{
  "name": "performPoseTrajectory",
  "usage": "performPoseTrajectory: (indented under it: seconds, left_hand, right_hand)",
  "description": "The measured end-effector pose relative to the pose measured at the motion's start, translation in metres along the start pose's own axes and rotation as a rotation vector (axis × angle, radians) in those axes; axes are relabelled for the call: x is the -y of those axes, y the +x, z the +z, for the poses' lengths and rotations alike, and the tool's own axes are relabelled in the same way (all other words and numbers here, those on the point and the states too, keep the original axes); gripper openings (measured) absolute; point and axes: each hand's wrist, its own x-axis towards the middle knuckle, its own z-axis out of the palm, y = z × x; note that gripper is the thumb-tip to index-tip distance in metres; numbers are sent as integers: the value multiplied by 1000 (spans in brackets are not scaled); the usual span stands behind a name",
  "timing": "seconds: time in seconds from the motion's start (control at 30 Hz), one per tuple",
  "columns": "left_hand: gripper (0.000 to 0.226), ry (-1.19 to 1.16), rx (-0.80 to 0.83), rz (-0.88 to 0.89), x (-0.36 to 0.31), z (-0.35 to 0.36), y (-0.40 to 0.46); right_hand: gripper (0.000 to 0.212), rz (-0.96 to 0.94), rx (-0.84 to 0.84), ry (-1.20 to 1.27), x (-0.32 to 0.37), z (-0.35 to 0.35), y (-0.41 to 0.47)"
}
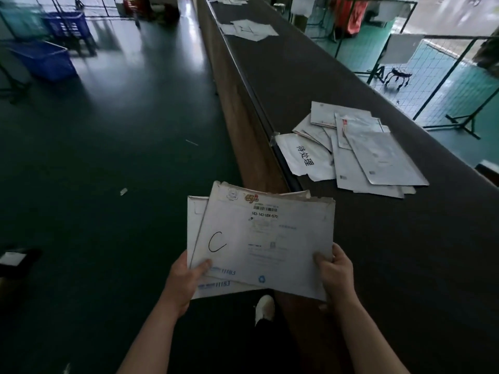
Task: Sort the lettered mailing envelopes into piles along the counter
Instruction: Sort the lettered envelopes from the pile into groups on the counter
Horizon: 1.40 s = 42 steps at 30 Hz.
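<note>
Nearest the camera, both hands are clamped on a small fanned stack of white paper mailing envelopes (pixel 259 244), held in the air over the near long edge of the dark bench (pixel 378 265). The left hand (pixel 186 276) pinches the stack's lower left corner, thumb on top; the right hand (pixel 334 268) pinches the lower right edge, thumb on top too. The top envelope shows a handwritten black letter C (pixel 216 241) and a barcode label, and at least one more envelope pokes out beneath it at the left.

My read: this is the reading-and-routing step. To do it well, peel only the C envelope away with the right hand while the left keeps the others squared, so nothing slides off toward the floor.

Further along the bench, near that same long edge, lies a loose pile of white envelopes (pixel 378 152), fanned untidily beside a white sheet with printed black characters (pixel 305 155). Its letters can't be read from here, so check before adding to it. Much farther along sits another white pile (pixel 251 29), well apart. Keeping piles separated looks like the thing to protect.
</note>
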Motion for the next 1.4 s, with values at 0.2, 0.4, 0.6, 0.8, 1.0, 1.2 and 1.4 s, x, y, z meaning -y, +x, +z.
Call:
performPoseTrajectory:
  seconds: [0.2, 0.4, 0.6, 0.8, 1.0, 1.2, 1.4]
  left_hand:
    - [21, 13, -91, -14, -69, 36, 116]
    - [22, 28, -259, 72, -138, 20, 206]
    - [14, -53, -392, 30, -157, -20, 311]
    - [13, -225, -386, -64, -189, -73, 449]
    - [9, -155, -352, -38, -301, -149, 590]
    - [14, -160, -362, 27, -399, -168, 744]
    - [15, -74, -271, 27, -452, -130, 911]
  right_hand:
    - [22, 9, 58, 81, 64, 46, 132]
    - [23, 26, 256, 167, 137, 105, 229]
    - [40, -21, 372, -93, 168, 213, 300]
    - [19, -129, 243, -288, 221, 360, 401]
    - [32, -164, 238, -266, 315, 502, 475]
    - [24, -16, 303, -67, 385, 570, 569]
    - [24, 23, 225, 47, 440, 632, 721]
